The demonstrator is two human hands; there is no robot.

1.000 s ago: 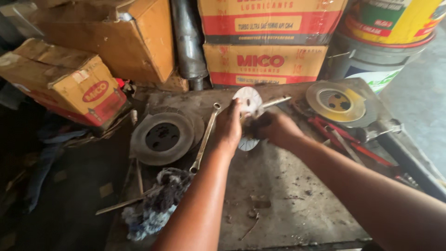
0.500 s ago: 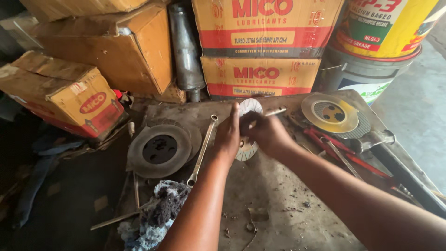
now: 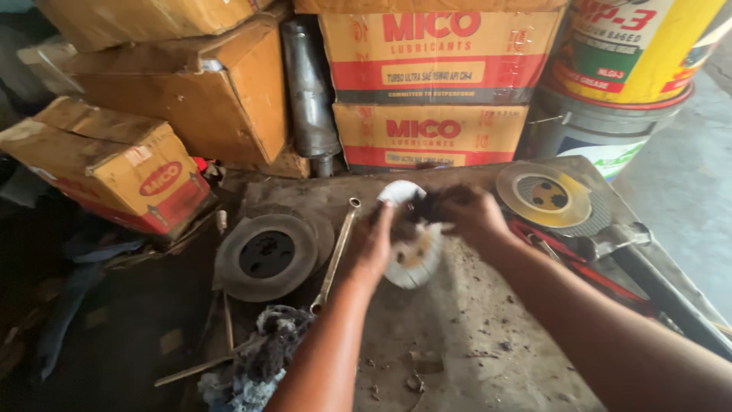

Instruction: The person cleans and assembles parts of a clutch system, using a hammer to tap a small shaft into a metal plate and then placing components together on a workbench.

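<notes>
Daylight seen entering from right; concrete floor (image 3: 686,183) washed pale there. Left side sunk in deep shadow, detail lost around dark cloth (image 3: 76,259). Motion blur marked on left hand (image 3: 371,246), right hand (image 3: 467,214) and white disc (image 3: 415,248) held between them. Boxes (image 3: 435,84) rendered fairly sharp. Wide-angle bending noted at edges; forearms stretched at bottom. Mild sheen on yellow-centred disc (image 3: 545,194).

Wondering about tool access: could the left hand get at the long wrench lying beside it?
Probably yes. The left hand grips the pale disc, and the long wrench lies uncovered just left of it on the workbench.
</notes>
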